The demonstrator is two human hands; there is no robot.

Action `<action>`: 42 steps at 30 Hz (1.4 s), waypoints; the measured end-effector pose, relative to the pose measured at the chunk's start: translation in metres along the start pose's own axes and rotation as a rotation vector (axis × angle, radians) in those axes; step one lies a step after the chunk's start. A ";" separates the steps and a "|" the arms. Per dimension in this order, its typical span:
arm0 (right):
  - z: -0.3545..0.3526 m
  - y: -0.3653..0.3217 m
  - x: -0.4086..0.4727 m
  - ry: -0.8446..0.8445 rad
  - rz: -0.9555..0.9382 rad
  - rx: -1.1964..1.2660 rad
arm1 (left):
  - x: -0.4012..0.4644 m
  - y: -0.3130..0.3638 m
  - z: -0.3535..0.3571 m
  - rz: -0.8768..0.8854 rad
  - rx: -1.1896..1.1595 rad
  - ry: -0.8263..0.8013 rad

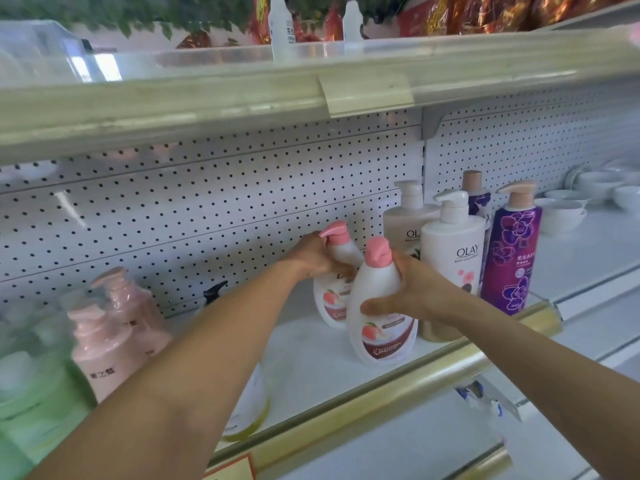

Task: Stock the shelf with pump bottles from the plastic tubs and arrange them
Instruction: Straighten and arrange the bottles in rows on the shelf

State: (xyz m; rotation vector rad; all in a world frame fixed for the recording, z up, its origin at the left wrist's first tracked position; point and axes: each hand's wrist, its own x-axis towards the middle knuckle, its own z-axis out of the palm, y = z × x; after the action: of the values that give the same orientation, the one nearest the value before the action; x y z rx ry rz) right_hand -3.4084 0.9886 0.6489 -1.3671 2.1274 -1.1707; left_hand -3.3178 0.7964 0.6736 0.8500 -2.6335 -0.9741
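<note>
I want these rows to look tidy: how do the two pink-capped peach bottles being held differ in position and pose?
The front peach bottle stands near the shelf's gold front rail, gripped round its body by the right hand; the rear peach bottle sits further back, toward the pegboard, held near its neck by the left hand. The front one hides part of the rear one's label. The rear one appears tilted, the front one nearly upright. Both are white with pink pump caps and peach labels.
</note>
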 end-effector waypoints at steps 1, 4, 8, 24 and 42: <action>0.000 0.000 -0.001 0.007 -0.004 0.002 | 0.001 -0.002 -0.002 0.013 0.005 -0.008; 0.000 -0.001 -0.002 0.020 -0.011 -0.003 | -0.001 -0.009 -0.011 0.017 0.069 -0.008; 0.006 -0.009 -0.002 0.006 -0.014 -0.031 | -0.011 -0.023 -0.028 -0.026 0.113 -0.035; 0.049 -0.039 0.001 -0.095 -0.103 -0.018 | -0.053 -0.056 -0.070 -0.096 0.198 -0.106; 0.063 -0.024 -0.004 -0.172 -0.116 0.030 | -0.157 -0.028 -0.044 0.105 0.287 0.218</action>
State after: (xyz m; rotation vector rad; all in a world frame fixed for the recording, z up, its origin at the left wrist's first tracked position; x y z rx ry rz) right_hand -3.3509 0.9593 0.6299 -1.5360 1.9272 -1.0806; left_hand -3.1618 0.8473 0.6892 0.8130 -2.6300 -0.4544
